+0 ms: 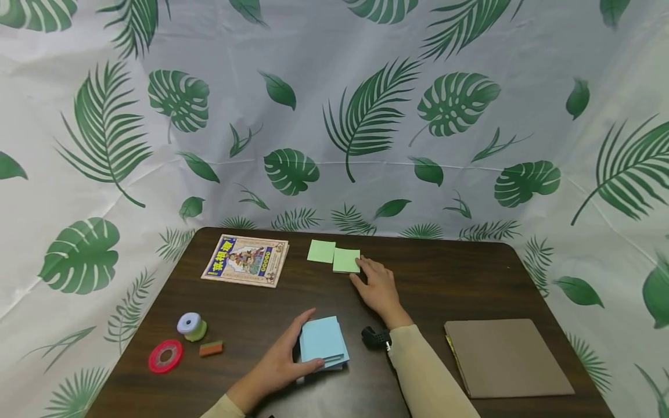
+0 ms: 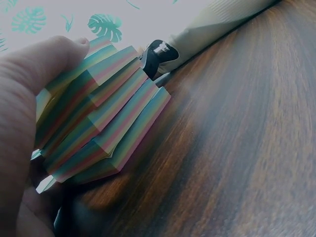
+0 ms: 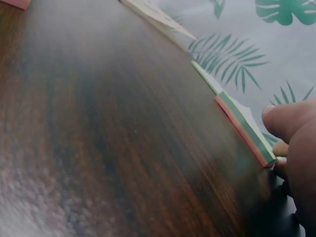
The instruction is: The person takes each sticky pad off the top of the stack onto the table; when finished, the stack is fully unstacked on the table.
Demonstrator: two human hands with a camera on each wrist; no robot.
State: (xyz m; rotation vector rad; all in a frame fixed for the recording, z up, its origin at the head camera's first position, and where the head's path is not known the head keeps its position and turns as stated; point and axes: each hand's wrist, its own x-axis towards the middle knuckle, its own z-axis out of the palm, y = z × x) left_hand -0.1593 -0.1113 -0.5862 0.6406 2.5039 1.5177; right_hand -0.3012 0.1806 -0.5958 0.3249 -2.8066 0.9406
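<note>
My left hand (image 1: 288, 361) grips a slanted stack of sticky notes (image 1: 322, 341) with a light blue top sheet, near the table's front. In the left wrist view the stack (image 2: 101, 118) shows rainbow-striped edges, stepped sideways, with my thumb (image 2: 47, 69) on its top. My right hand (image 1: 377, 288) lies flat farther back, and its fingertips touch the right edge of a green sticky pad (image 1: 346, 260). The right wrist view shows that pad (image 3: 244, 129) as a thin striped block beside my fingers (image 3: 289, 121). A single green note (image 1: 321, 251) lies just left of it.
A picture book (image 1: 245, 260) lies at the back left of the dark wooden table (image 1: 460, 273). At the front left are a small tape roll (image 1: 190, 325), a red tape ring (image 1: 165, 355) and an eraser (image 1: 211, 348). A brown notebook (image 1: 507, 357) lies at the front right.
</note>
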